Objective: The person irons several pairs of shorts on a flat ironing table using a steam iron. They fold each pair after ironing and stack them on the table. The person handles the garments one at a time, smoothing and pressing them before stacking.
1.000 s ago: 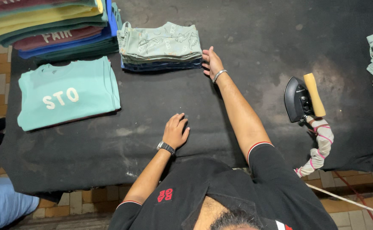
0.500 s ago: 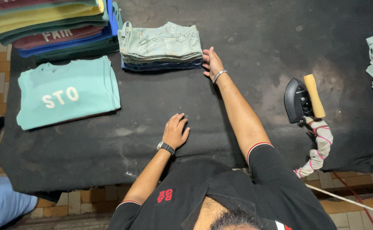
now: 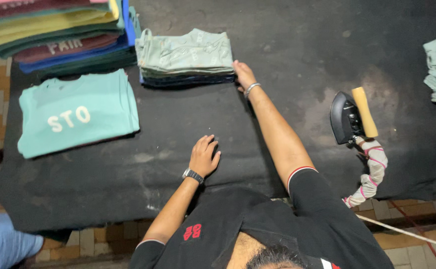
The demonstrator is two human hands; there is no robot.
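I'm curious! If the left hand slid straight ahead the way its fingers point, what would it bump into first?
Probably the small pile of folded pale green clothes. The left hand lies flat on the dark table cover, fingers pointing up towards that pile, with only bare cover between.

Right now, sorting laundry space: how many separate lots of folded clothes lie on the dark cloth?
3: tall multicolour stack far left, pale green stack at the right hand, single teal shirt left.

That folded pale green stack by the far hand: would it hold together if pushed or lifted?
The green stack is soft cloth, so it would probably sag if lifted from one end. Pushed by the right hand at its edge, layers may slide apart. It looks light.
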